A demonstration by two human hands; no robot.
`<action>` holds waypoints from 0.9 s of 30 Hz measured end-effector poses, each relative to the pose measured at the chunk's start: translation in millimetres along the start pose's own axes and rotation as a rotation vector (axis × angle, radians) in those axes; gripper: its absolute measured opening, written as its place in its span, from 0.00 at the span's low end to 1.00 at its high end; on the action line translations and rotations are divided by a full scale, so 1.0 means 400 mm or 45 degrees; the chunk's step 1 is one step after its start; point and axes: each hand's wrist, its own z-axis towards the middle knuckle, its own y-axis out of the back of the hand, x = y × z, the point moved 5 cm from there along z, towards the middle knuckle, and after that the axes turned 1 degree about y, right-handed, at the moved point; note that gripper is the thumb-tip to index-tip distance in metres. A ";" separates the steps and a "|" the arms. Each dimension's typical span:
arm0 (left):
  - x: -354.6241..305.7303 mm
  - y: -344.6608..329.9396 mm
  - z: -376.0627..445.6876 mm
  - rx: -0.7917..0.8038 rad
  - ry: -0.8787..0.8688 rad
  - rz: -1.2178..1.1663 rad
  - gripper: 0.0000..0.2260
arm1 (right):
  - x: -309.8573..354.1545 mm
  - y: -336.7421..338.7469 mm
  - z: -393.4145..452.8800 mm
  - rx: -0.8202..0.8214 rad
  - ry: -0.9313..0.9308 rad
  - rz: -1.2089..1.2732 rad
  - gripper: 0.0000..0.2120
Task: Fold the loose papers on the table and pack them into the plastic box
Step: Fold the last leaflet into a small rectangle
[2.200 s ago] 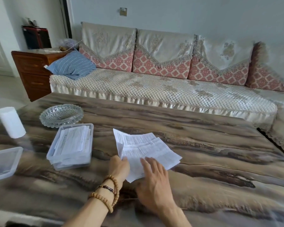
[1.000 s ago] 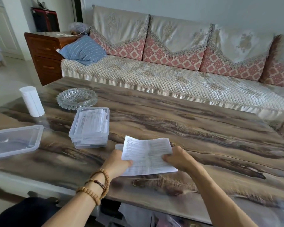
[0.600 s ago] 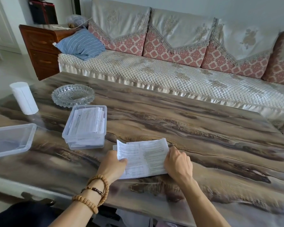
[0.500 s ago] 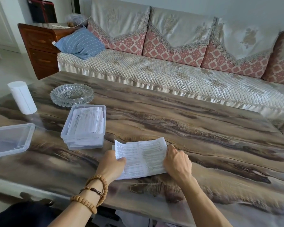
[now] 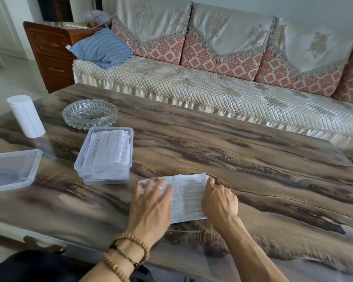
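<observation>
Left hand (image 5: 151,206) lay flat, fingers spread, on one printed sheet (image 5: 189,198) lower centre; right hand (image 5: 219,202) pinched its right edge. Two plastic boxes: one (image 5: 105,155) paper-filled, one (image 5: 10,169) at left edge.

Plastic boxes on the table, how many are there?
2. One plastic box holding folded papers sits beside the glass dish; another box lies at the table's left edge, partly cut off.

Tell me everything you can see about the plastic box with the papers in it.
The plastic box is a small, clear, rectangular container with rounded corners and a thin rim, open with no lid on it. It stands upright on the table, just in front of the glass dish. Inside lies a stack of folded printed papers, reaching near the rim. Neither hand touches it.
</observation>
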 end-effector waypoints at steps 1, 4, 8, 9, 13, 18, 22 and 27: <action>-0.040 -0.013 0.000 0.056 -0.151 -0.054 0.10 | 0.000 -0.002 0.001 0.000 -0.002 0.004 0.16; -0.110 -0.072 0.007 0.348 -0.243 -0.193 0.19 | -0.001 0.005 -0.004 -0.020 -0.012 0.032 0.14; -0.089 -0.105 0.026 0.505 -0.158 -0.140 0.25 | -0.003 0.012 -0.007 -0.026 -0.026 0.067 0.11; -0.078 -0.106 0.030 0.528 -0.158 -0.124 0.25 | -0.009 0.012 -0.009 -0.045 -0.056 0.097 0.10; -0.001 -0.103 0.047 0.638 -0.136 -0.034 0.30 | -0.041 0.004 -0.028 -0.220 -0.148 0.225 0.06; 0.043 -0.107 0.053 0.666 -0.146 0.008 0.37 | 0.021 -0.003 -0.053 -0.367 0.297 0.114 0.16; 0.042 -0.113 0.053 0.634 -0.168 0.031 0.41 | 0.068 -0.047 -0.053 0.195 0.454 0.206 0.40; 0.055 -0.115 0.055 0.637 -0.140 0.030 0.42 | -0.052 -0.043 -0.029 0.249 0.302 0.114 0.33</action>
